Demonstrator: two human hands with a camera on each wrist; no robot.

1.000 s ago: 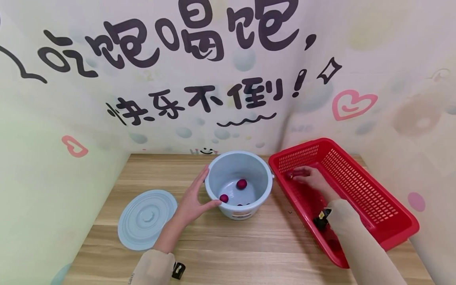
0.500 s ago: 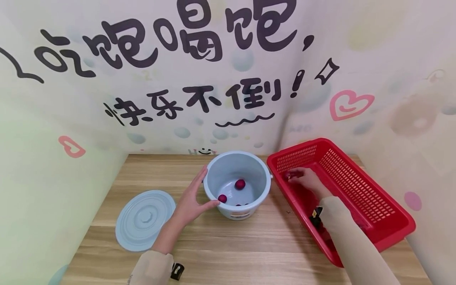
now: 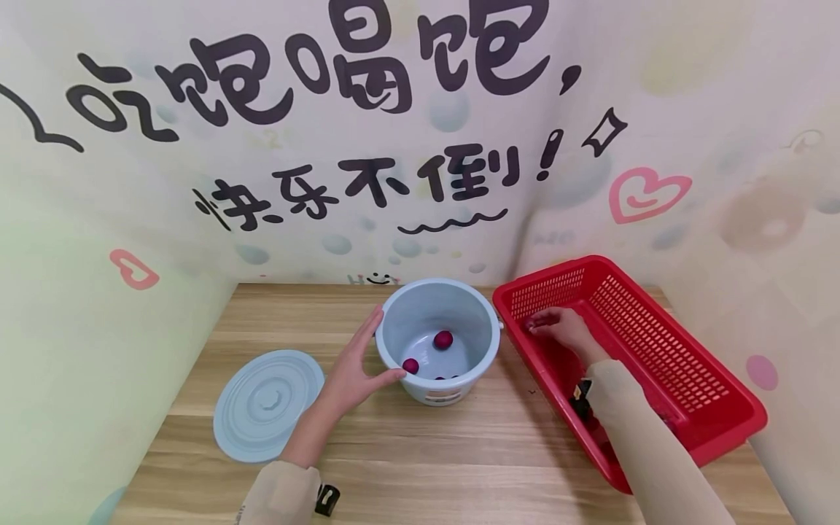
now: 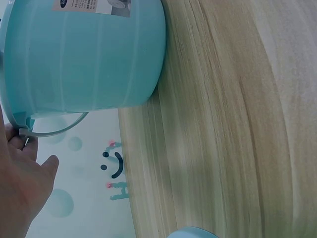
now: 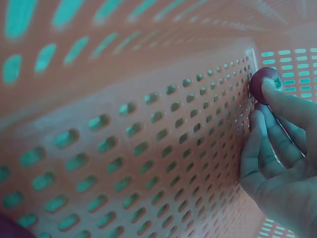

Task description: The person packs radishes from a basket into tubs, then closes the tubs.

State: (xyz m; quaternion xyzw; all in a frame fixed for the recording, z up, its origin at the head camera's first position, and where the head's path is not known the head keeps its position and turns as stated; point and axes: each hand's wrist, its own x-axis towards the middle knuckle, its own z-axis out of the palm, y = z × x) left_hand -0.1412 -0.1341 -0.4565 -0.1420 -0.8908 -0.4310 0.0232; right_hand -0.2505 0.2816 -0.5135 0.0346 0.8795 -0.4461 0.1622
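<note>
A light blue bucket (image 3: 438, 343) stands mid-table, with several dark red round fruits (image 3: 443, 340) inside. My left hand (image 3: 351, 372) rests against its left side, fingers stretched along the outside and thumb at the near rim. In the left wrist view, fingertips touch near the handle's hinge (image 4: 26, 130). To the right, my right hand (image 3: 566, 327) reaches into a red plastic basket (image 3: 656, 350). At the basket's far left corner it pinches one dark red fruit (image 5: 265, 85); the thumb lies over a pale patch on it, and the opposing fingertip is hidden.
A light blue lid (image 3: 269, 405) lies on the wooden table (image 3: 459, 452), left of the bucket. The basket's perforated wall (image 5: 163, 139) rises close beside my right hand. A patterned wall (image 3: 367, 240) stands behind the table. Another dark thing (image 5: 12, 228) shows at the right wrist view's lower corner.
My right hand shifts slightly with the fruit at the basket's far left corner. My left hand and the bucket keep their places; the head view sways a little.
</note>
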